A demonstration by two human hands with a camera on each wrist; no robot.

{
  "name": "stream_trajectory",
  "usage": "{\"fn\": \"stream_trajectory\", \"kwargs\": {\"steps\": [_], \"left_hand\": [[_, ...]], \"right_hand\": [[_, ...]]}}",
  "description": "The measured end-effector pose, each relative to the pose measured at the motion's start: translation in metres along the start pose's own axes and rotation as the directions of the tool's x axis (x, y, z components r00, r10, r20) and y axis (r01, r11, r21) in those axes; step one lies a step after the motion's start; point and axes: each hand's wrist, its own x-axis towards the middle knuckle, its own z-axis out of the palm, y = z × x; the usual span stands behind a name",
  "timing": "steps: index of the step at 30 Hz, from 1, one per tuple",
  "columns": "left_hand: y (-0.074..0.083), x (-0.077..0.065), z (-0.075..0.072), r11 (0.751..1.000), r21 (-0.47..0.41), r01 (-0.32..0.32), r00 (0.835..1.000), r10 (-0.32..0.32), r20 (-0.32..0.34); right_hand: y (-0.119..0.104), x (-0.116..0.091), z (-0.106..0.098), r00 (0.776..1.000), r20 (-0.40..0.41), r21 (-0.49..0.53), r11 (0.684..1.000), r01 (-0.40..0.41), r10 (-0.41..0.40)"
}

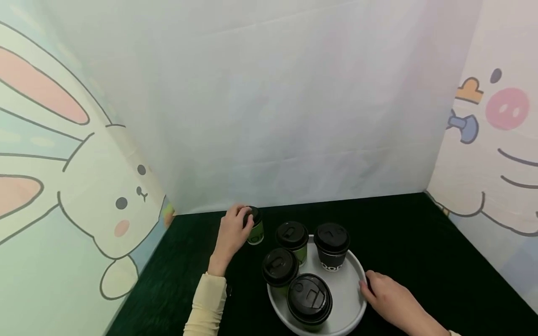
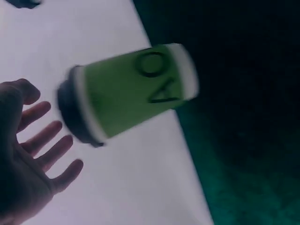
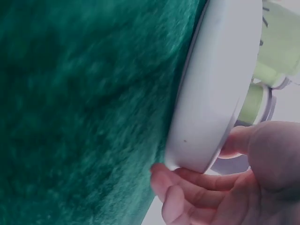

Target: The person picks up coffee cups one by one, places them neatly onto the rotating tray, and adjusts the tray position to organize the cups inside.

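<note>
At the back left, a green paper cup (image 1: 256,234) with a black lid stands upright on the dark green cloth. My left hand (image 1: 232,231) is beside its lid; in the left wrist view the spread fingers (image 2: 58,152) sit a small gap short of the lid (image 2: 75,110). My right hand (image 1: 391,296) grips the right rim of a round light-grey tray (image 1: 346,291), thumb over the edge and fingers against the outer side. Lidded cups stand on the tray: a black one (image 1: 332,247), a back green one (image 1: 293,238), a left one (image 1: 280,268) and a front one (image 1: 310,298).
Dark green cloth (image 1: 420,242) covers the table. A pale curtain (image 1: 294,116) rises along the back edge. Printed side panels show a rabbit (image 1: 105,200) on the left and a pig-nosed figure (image 1: 504,154) on the right.
</note>
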Motion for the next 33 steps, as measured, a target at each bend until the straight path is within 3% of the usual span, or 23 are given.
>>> {"fn": "stream_trajectory", "kwargs": {"steps": [3,6,11,16,21,25,29,33], "left_hand": [[-0.008,-0.008,0.008,0.994,0.022,0.103,0.994,-0.104,0.041],[-0.013,-0.012,0.013,0.982,0.019,0.189,0.976,-0.19,0.107],[-0.017,-0.012,0.016,0.97,-0.002,0.242,0.95,-0.236,0.204],[-0.018,-0.013,0.017,0.962,-0.016,0.272,0.939,-0.262,0.222],[-0.015,-0.014,0.01,0.956,-0.014,0.294,0.942,-0.287,0.176],[-0.006,-0.007,-0.005,0.966,0.02,0.26,0.96,-0.26,0.108],[0.011,0.004,-0.027,0.983,0.063,0.174,0.985,-0.174,0.003],[0.034,0.012,-0.049,0.99,0.115,0.079,0.993,-0.069,-0.093]], "right_hand": [[-0.004,-0.006,0.002,0.999,0.031,-0.038,0.999,-0.016,0.018],[-0.007,-0.009,0.004,0.997,0.066,-0.075,0.997,-0.031,0.036],[-0.011,-0.013,0.005,0.996,0.074,-0.137,0.99,-0.031,0.041],[-0.014,-0.017,0.007,0.998,0.064,-0.166,0.986,-0.005,0.016],[-0.016,-0.019,0.006,0.997,0.081,-0.159,0.987,-0.008,0.021],[-0.014,-0.02,0.002,0.996,0.086,-0.157,0.988,-0.004,0.018],[-0.011,-0.016,-0.003,0.999,0.048,-0.146,0.989,0.003,0.004],[-0.006,-0.008,-0.007,1.0,0.002,-0.121,0.993,0.019,-0.019]]}}
